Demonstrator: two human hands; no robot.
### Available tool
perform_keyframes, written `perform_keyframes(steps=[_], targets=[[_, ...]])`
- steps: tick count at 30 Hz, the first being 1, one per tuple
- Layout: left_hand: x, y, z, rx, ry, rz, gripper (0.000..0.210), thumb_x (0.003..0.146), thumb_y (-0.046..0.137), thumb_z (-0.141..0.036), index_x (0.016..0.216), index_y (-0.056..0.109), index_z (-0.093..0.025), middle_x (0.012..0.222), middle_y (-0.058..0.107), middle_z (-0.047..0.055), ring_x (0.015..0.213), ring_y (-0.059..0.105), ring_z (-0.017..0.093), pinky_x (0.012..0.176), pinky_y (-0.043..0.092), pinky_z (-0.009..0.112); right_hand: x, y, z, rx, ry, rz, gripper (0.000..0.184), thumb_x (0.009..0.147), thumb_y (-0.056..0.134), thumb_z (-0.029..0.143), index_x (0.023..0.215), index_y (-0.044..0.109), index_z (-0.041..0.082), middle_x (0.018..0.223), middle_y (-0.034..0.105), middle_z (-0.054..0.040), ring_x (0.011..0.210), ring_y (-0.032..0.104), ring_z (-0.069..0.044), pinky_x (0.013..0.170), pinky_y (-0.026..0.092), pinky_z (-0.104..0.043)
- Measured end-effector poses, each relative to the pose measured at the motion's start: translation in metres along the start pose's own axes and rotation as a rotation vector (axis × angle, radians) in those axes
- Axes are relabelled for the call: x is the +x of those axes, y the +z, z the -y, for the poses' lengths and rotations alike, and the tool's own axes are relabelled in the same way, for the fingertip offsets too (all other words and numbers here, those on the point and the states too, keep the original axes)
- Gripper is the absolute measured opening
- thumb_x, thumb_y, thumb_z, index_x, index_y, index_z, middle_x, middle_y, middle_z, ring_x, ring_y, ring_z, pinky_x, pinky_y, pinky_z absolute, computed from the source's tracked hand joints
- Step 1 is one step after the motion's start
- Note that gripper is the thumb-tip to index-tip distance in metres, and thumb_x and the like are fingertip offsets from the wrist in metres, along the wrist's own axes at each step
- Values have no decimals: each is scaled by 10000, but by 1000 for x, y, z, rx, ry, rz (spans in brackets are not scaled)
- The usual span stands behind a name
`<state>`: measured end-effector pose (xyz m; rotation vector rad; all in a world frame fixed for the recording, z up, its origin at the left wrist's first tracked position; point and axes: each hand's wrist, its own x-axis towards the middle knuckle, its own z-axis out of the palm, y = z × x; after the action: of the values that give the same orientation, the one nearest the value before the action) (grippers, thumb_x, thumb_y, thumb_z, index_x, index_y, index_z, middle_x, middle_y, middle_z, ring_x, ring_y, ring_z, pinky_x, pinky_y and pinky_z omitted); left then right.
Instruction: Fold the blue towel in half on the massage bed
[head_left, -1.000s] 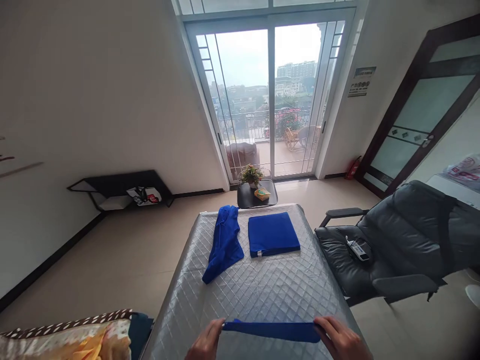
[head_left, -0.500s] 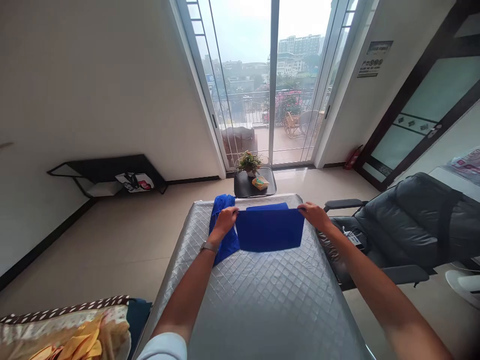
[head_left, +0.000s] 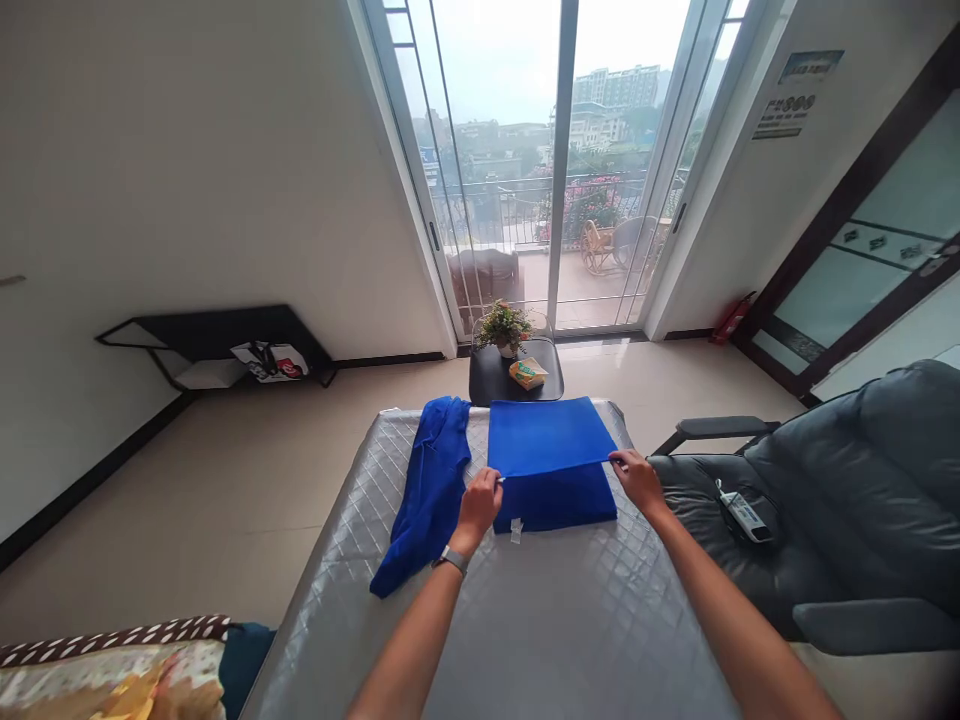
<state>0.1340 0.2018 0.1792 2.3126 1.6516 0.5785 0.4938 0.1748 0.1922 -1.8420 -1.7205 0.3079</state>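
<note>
A folded blue garment lies near the far end of the silver quilted mattress. My left hand pinches the near left corner of its top layer, and my right hand pinches the near right corner. Between them the edge is stretched straight, raised a little over the layers below. A small white label sticks out at the lower layers' near edge. Left of my left hand, a second blue garment lies long and loosely crumpled.
Beyond the mattress stands a small black table with a potted plant and a yellow packet. A dark reclining chair is on the right, a white device on its seat. Patterned bedding lies at lower left.
Both hands have come nearer and lower, laying the raised blue panel back over the folded layers, whose label now shows. The view has shifted slightly.
</note>
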Motion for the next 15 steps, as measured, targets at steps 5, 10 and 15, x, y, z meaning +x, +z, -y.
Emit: perform_keyframes(steps=[5, 10, 15], targets=[[-60, 122, 40, 67, -36, -20, 240, 908, 467, -44, 1030, 604, -199, 1073, 662, 76, 1024, 630, 237, 930, 523, 399, -74, 115, -84, 16, 47, 45, 249, 929, 450, 235, 970, 695, 217, 1054, 716, -87, 988, 674, -237, 903, 523, -378], [-88, 168, 66, 122, 63, -232, 208, 959, 465, -119, 1103, 591, -200, 1143, 623, 81, 1093, 584, 246, 964, 519, 434, -99, 145, -107, 39, 62, -82, 270, 955, 422, 329, 1045, 655, 225, 1115, 690, -101, 1070, 643, -257, 985, 499, -434], [-96, 170, 69, 173, 95, -234, 181, 947, 517, -148, 1089, 617, -199, 1159, 610, 93, 1118, 569, 263, 981, 493, 449, -104, 139, -105, 6, 28, -35, 247, 964, 408, 308, 1051, 630, 241, 1121, 677, -92, 1079, 633, -244, 983, 501, -413]])
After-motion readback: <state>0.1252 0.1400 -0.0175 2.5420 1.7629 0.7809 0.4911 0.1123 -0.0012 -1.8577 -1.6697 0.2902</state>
